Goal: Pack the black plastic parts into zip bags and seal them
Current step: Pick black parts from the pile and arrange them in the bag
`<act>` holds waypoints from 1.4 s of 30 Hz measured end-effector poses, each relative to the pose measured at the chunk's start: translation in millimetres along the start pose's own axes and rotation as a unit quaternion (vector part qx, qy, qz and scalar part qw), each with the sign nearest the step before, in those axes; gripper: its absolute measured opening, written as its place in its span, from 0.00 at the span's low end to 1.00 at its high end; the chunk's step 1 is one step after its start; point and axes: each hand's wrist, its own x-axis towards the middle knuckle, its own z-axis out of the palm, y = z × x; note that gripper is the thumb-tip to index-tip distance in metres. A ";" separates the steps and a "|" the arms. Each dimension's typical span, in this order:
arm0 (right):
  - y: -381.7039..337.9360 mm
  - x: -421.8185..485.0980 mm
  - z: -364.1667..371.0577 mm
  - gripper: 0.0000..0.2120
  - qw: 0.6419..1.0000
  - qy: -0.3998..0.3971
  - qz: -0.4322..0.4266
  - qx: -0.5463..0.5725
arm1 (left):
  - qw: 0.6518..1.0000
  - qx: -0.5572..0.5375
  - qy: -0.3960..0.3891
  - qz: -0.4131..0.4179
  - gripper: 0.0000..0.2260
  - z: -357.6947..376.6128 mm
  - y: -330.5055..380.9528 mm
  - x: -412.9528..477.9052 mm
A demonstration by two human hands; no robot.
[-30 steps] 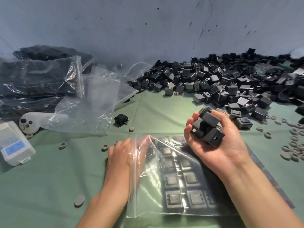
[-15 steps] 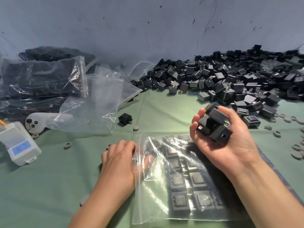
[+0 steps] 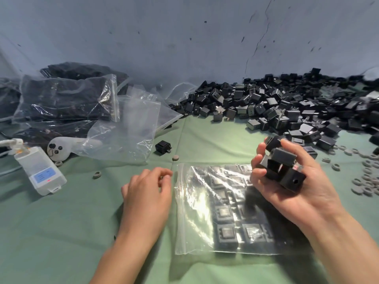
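Withdrawn from the bag's mouth, the left hand (image 3: 146, 193) now rests on the green cloth (image 3: 61, 232) just beside the zip bag (image 3: 205, 232), fingers loosely curled and holding nothing.

Head view: the right hand (image 3: 297, 193), palm up with the forearm reaching in from the lower right, grips a cluster of black parts (image 3: 281, 167) above the bag's far right corner. The bag lies flat with its opening toward the left hand and rows of parts inside it. A loose pile of parts (image 3: 287, 107) lies against the wall beyond, filled bags (image 3: 61, 99) and empty bags (image 3: 131, 128) at far left.
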 end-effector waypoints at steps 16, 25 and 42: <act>62.5 -21.6 18.6 0.17 0.978 -0.085 0.173 -0.084 | 0.949 -0.270 -0.101 0.129 0.12 -21.0 69.5 -29.3; 84.3 -27.8 30.4 0.14 0.973 -0.060 0.178 -0.132 | 0.901 -0.422 -0.094 -0.035 0.14 -19.7 63.9 -27.1; 27.7 -34.4 1.6 0.19 0.999 0.025 0.017 0.013 | 0.983 -0.171 -0.061 0.004 0.13 -21.3 -5.7 -46.7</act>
